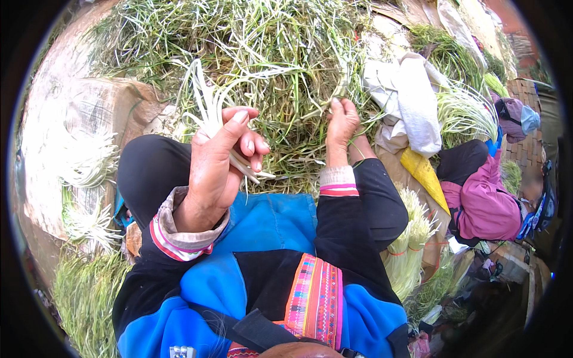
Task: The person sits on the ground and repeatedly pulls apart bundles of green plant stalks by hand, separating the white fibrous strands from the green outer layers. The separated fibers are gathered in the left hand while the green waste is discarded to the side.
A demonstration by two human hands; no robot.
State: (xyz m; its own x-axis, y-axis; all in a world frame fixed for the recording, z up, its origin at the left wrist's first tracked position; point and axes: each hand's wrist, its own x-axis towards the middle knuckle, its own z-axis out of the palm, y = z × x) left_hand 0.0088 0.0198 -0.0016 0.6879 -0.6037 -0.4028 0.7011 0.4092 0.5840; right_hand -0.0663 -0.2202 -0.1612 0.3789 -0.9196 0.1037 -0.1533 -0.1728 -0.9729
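My left hand is raised over my lap, its fingers curled around a small bunch of pale, thin leafy stalks. Their white cut-looking ends poke out below the fingers. To the right, my right hand pinches some limp green leaves between thumb and fingers; how many is hard to tell. Both hands are above the near side of a large heap of loose green leaves and stalks. Beneath them, a blue cloth covers my lap between my bent knees.
White stalk bunches lie on sheeting at the left, above a green leafy pile. By my right knee are a tied pale bundle, a yellow strip and a white sack. Another person in pink sits at the right.
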